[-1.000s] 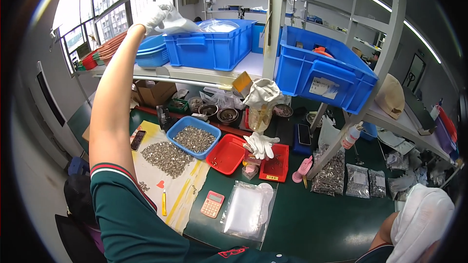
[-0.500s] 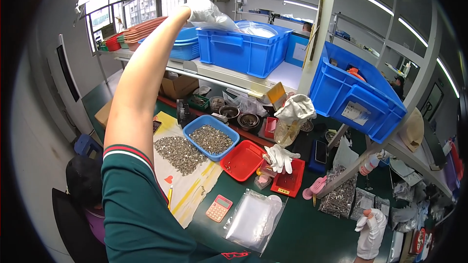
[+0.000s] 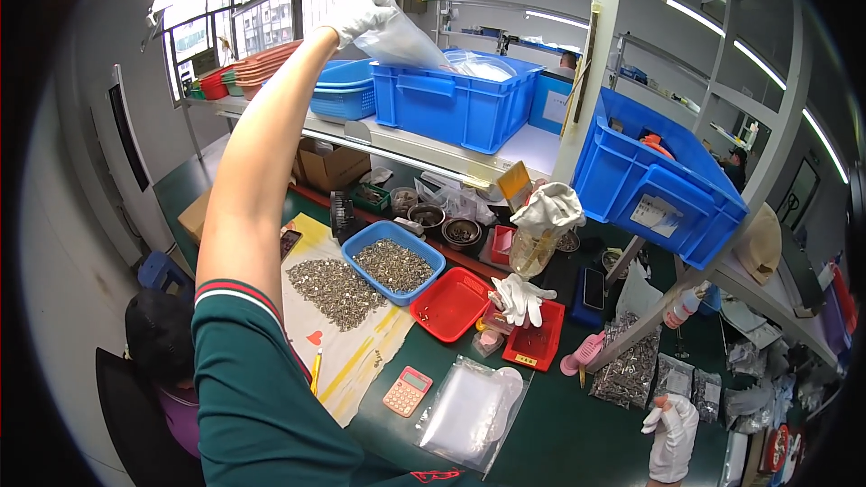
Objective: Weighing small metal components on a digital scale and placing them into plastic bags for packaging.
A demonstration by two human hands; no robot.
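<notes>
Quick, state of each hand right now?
Left hand: closed on a plastic bag.
Right hand: partly curled, nothing visible in it; open or closed can't be told.

A whitish translucent bag, apparently plastic, slants down rightward to the rim of the blue crate.

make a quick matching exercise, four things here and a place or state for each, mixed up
1. left hand
2. right hand
3. calculator
4. blue basin

A. contains small metal parts
B. pink, left of a flat clear bag
C. holding a translucent bag at the left blue crate
D. near filled plastic packets

Pairs: 1-C, 2-D, 3-B, 4-A
</notes>
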